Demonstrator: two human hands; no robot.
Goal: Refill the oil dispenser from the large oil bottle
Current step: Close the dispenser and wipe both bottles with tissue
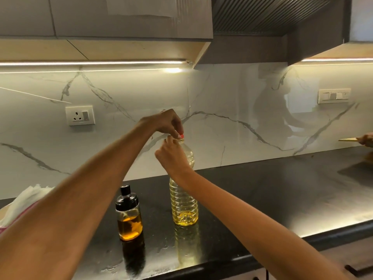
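The large clear plastic oil bottle [184,205] stands upright on the black counter [272,199], with yellow oil only near its bottom. My left hand [166,123] reaches over its top and pinches the cap [181,139]. My right hand [173,156] grips the bottle's neck just below the cap. The oil dispenser [129,214], a small glass bottle with a black lid and spout, stands to the left of the large bottle, about half full of amber oil.
White tissue or cloth [24,201] lies at the counter's left end. A wall socket [80,115] and a switch plate [334,96] sit on the marble backsplash. Another person's hand [366,139] with a flat stick shows at the far right. Cabinets hang overhead.
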